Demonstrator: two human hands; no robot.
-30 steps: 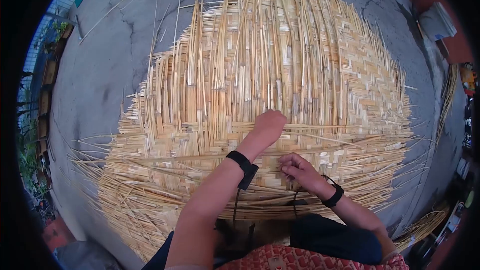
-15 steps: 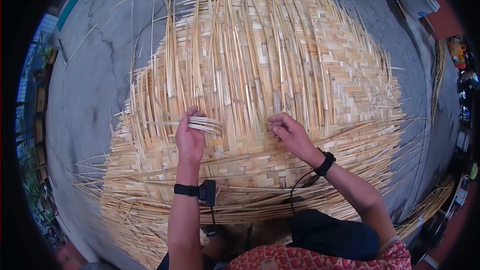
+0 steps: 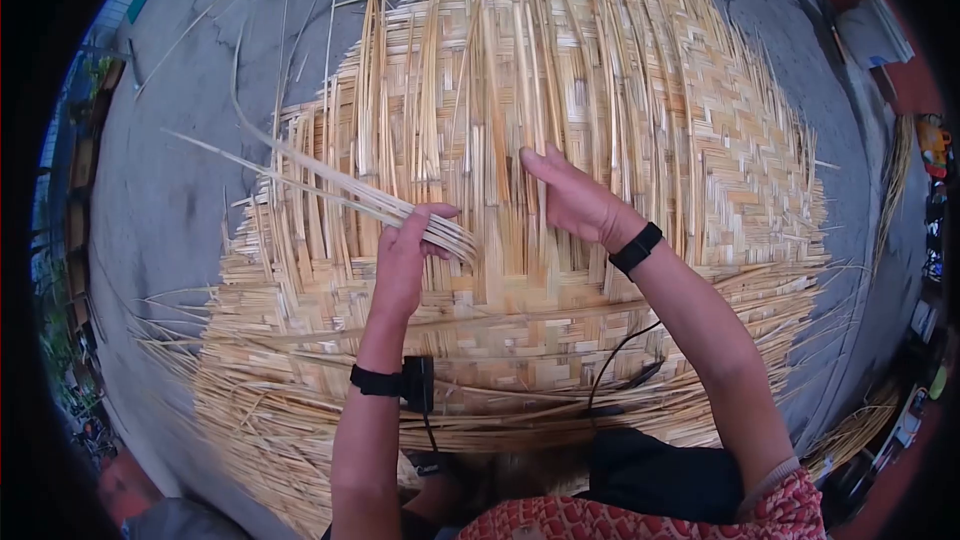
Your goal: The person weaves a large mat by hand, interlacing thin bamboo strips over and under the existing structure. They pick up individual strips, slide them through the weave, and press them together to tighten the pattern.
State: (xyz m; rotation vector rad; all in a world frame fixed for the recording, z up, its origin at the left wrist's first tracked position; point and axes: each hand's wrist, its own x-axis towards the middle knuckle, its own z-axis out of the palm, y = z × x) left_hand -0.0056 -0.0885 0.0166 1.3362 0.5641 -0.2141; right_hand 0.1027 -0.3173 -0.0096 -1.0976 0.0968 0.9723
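Note:
My left hand (image 3: pixel 405 265) is closed around a small bundle of thin, pale bamboo strips (image 3: pixel 345 187). Their bent ends show just right of my fingers, and their long tails reach out to the upper left. My right hand (image 3: pixel 580 202) is over the middle of the woven bamboo mat (image 3: pixel 520 335), its thumb extended. Several raised upright strips (image 3: pixel 535 80) run down into the gap between its thumb and fingers. Some of its fingertips are hidden. Below the hands, the mat shows a tight weave; above them, long loose strips lie lengthwise over it.
Grey cracked concrete (image 3: pixel 190 150) surrounds the mat. Loose strip ends stick out along its left and right edges. A black cable (image 3: pixel 600 375) hangs by my right forearm. Bundles of strips (image 3: pixel 860 430) lie at the right, near a pale bucket (image 3: pixel 872 30). Potted plants stand far left.
My right hand has moved up the mat, and strips beside it now stand raised. My left hand has shifted right and slightly down, with the bundle's tails swung into view at upper left.

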